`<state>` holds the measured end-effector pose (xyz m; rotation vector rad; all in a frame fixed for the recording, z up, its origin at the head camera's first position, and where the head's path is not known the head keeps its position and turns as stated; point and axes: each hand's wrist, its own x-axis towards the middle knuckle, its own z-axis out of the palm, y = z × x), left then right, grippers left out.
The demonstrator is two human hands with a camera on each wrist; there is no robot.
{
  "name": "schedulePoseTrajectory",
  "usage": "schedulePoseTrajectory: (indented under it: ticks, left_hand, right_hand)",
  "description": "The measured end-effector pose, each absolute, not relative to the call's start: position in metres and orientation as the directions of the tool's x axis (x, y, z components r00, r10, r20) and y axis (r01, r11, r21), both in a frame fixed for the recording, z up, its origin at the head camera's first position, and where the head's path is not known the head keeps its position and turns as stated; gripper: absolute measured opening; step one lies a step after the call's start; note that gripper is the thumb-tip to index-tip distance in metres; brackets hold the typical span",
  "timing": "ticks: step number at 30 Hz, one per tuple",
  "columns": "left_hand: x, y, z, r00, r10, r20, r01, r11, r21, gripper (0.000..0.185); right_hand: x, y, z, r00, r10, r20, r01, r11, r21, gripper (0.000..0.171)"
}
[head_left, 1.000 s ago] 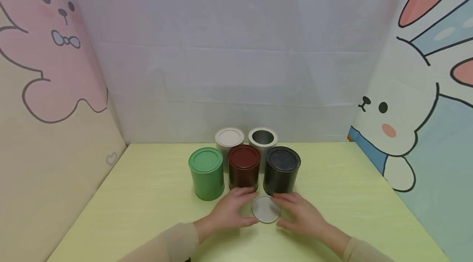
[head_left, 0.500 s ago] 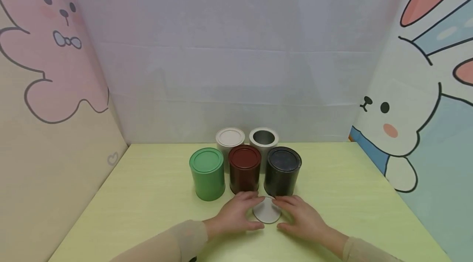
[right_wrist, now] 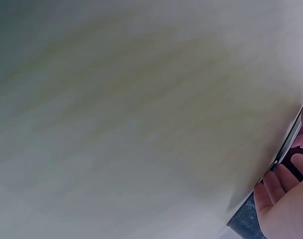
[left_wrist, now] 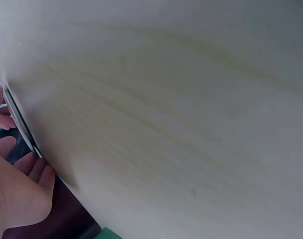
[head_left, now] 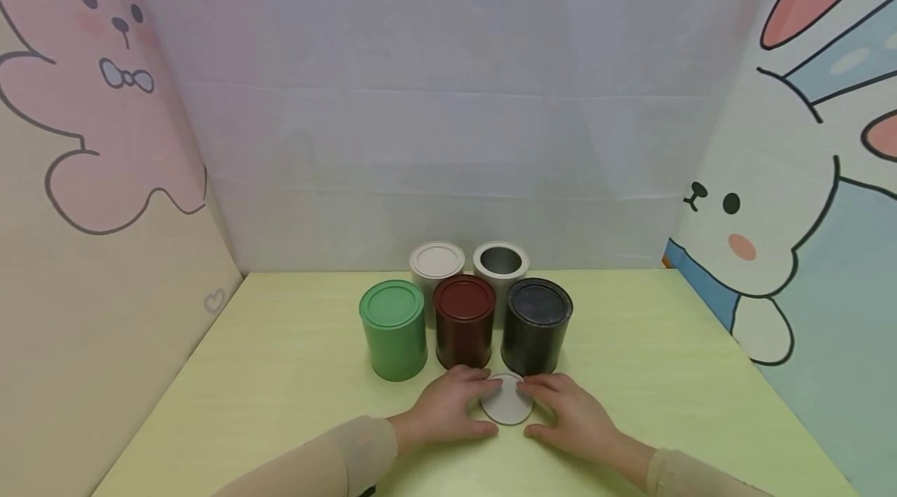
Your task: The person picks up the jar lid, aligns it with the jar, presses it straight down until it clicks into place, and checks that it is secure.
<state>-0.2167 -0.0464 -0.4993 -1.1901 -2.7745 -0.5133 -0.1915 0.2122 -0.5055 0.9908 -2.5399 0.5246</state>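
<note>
A round white lid (head_left: 508, 405) lies flat on the table, in front of the dark red can (head_left: 463, 333) and the black can (head_left: 536, 337). My left hand (head_left: 448, 408) is spread at the lid's left side, its index fingertip overlapping the upper left edge and its thumb near the lower left. On the other side my right hand (head_left: 576, 416) mirrors it, with the index fingertip at the upper right edge. Both wrist views show the left hand (left_wrist: 24, 194) and the right hand (right_wrist: 285, 206) with fingers low at the tabletop, palms partly cut off.
A green can (head_left: 395, 337) stands left of the dark red one. Behind them are a white can with its lid on (head_left: 437, 261) and a white can without a lid (head_left: 518, 262). A pale back wall (head_left: 448, 131) and cartoon-printed side walls bound the yellow-green table (head_left: 280, 372).
My left hand has moved slightly right and nearer to me, so its index fingertip now overlaps the lid's edge. The right hand, lid and cans have hardly moved.
</note>
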Motion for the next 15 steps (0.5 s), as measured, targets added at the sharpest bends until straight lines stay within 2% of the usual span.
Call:
schedulePoseTrajectory:
  ticks: [8, 15]
  left_hand:
    - [-0.2158, -0.0482, -0.5039, -0.686, 0.686, 0.241, 0.727, 0.630, 0.273, 0.059]
    - [-0.2141, -0.0494, -0.5018, -0.678, 0.691, 0.251, 0.735, 0.624, 0.267, 0.058]
  right_hand:
    - [-0.1917, 0.2129, -0.5068, -0.666, -0.571, 0.480, -0.721, 0.658, -0.218, 0.058]
    - [-0.1928, 0.2117, -0.5074, -0.635, -0.597, 0.489, -0.744, 0.643, -0.181, 0.058]
